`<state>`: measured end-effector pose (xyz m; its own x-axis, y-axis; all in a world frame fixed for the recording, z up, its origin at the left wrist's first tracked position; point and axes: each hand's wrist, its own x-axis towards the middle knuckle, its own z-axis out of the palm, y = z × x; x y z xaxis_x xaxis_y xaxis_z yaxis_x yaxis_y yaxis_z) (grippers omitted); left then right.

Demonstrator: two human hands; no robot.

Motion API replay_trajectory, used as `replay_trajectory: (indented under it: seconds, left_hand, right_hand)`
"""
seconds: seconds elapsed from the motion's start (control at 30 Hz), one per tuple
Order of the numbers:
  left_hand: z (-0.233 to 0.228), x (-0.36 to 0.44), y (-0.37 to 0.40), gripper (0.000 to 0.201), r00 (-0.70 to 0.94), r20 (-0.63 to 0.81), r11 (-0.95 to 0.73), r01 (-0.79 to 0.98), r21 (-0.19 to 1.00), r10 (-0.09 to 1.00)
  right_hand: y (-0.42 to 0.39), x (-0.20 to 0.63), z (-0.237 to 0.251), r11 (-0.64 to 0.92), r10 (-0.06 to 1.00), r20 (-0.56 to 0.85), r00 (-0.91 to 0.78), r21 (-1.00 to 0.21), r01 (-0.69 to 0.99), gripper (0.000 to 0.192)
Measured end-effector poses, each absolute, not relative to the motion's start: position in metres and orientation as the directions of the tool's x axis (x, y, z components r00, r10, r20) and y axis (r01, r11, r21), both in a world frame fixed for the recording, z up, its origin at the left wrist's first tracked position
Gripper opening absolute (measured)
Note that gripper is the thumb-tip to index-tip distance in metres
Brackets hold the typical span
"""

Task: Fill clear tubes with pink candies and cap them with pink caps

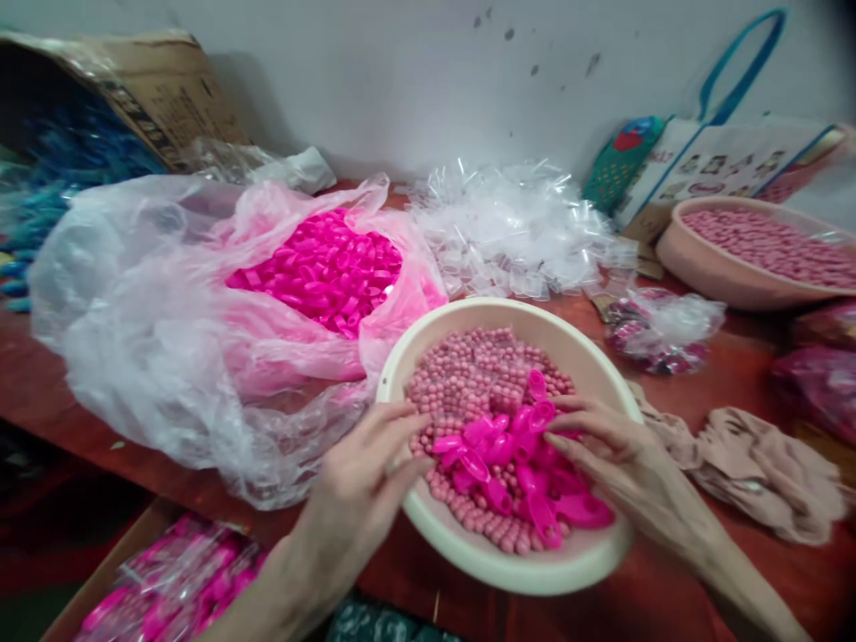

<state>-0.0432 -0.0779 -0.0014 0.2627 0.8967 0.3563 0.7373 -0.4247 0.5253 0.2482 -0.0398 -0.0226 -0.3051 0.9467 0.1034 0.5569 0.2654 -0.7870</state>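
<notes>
A cream plastic basin (512, 580) stands on the red table, holding strings of dusty-pink beads (461, 374). Small, hollow, bright pink plastic pieces (501, 446), shaped somewhat like tiny shoes, lie loose on top of the beads. My left hand (371, 473) reaches over the basin's left rim, its fingers stretched out and thumb apart, beside the pink pieces. From the right, my right hand (615, 450) extends over the opposite rim. Its fingers are apart, with the tips close to or touching the pink pieces; I cannot tell which. Neither hand visibly grips anything.
A clear plastic bag (153, 294) full of pink pieces (327, 272) lies left. Behind the basin is a pile of clear plastic sleeves (522, 232). A pink basin (728, 267), small packets (662, 330) and beige cloth (769, 473) occupy the right. A cardboard box (167, 89) stands back left.
</notes>
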Motion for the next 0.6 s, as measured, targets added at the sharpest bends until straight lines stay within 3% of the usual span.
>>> replay_trajectory:
  seconds: [0.07, 0.17, 0.23, 0.37, 0.47, 0.6]
  left_hand:
    - [-0.011, -0.072, -0.084, 0.020, 0.091, 0.439, -0.299, 0.850, 0.434, 0.894]
    - [-0.041, -0.114, -0.096, 0.048, 0.122, 0.356, -0.186, 0.970, 0.153, 0.926]
    - [-0.061, -0.134, -0.098, 0.053, 0.104, 0.297, -0.118, 0.993, 0.030, 0.949]
    - [-0.063, -0.154, -0.081, 0.018, 0.072, 0.242, -0.078, 0.997, 0.017, 0.968]
    - [-0.023, -0.156, -0.053, 0.021, 0.118, 0.243, -0.125, 0.992, 0.013, 0.963]
    - [0.055, -0.145, -0.002, 0.017, 0.108, 0.384, -0.098, 0.994, -0.046, 0.917]
  right_hand:
    - [-0.040, 0.248, -0.030, 0.289, 0.951, 0.165, -0.262, -0.775, 0.562, 0.012]
    - [-0.040, 0.245, -0.037, 0.333, 0.941, 0.212, -0.264, -0.729, 0.599, 0.010]
    - [-0.041, 0.245, -0.039, 0.348, 0.935, 0.212, -0.283, -0.692, 0.632, 0.011]
    - [-0.041, 0.246, -0.043, 0.354, 0.933, 0.202, -0.297, -0.656, 0.667, 0.013]
    - [-0.041, 0.246, -0.045, 0.353, 0.934, 0.203, -0.293, -0.641, 0.682, 0.014]
    - [-0.040, 0.244, -0.045, 0.386, 0.923, 0.246, -0.297, -0.600, 0.701, 0.014]
